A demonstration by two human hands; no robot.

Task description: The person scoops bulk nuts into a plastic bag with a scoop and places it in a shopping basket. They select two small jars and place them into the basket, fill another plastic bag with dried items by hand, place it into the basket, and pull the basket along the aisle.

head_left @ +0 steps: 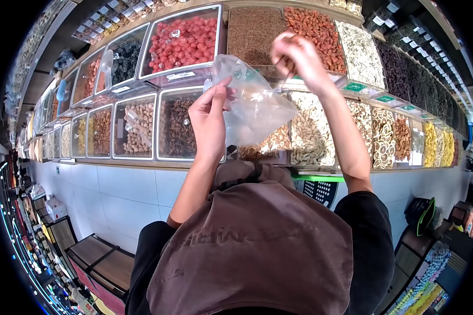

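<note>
Ahead and to the left of the left hand, glossy round red fruit (pixel 194 46) sits under a clear, white-rimmed lid (pixel 219 31), probably for protection. The left hand (pixel 210 115) pinches a translucent, crumpled plastic bag (pixel 257 113) by its edge, seemingly so it stays spread between the hands. The right hand (pixel 295 56) is blurred, fingers curled; whether it grips anything I cannot tell. Beyond it, rightward, lie red-orange dried fruit pieces (pixel 316 32), perhaps lidless for easy reach.
</note>
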